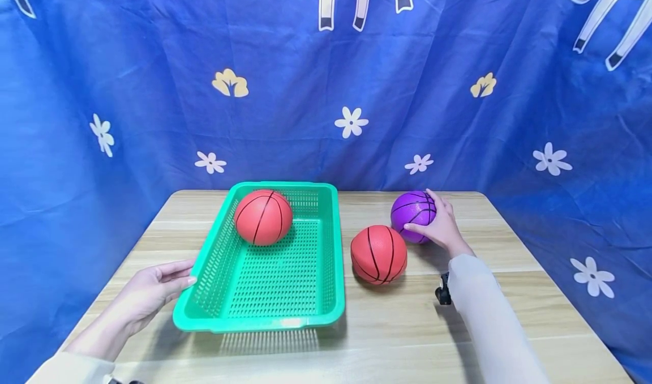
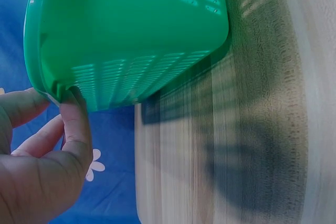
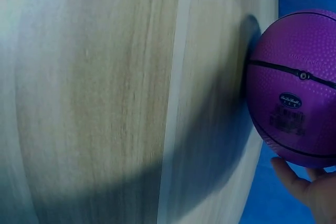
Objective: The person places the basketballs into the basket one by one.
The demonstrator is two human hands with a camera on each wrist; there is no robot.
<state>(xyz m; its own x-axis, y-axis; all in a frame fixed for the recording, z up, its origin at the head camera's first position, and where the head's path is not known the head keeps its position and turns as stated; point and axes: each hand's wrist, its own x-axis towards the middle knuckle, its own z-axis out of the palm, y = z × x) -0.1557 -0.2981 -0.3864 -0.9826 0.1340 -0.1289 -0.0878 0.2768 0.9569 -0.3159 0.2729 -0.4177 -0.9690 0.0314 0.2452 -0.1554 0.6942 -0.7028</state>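
My left hand pinches the left rim of a green plastic basket, thumb on one side and fingers on the other, as the left wrist view shows close up. Inside the basket, toward its far left corner, lies a red basketball. A second red basketball sits on the table just right of the basket. Behind it and further right is a purple basketball. My right hand grips that ball from its right side, thumb low in front and fingers over the top; the palm side is hidden.
The wooden table has its far edge right before a blue curtain printed with flowers and animal legs. More curtain hangs on both sides. A small black device is strapped at the right wrist.
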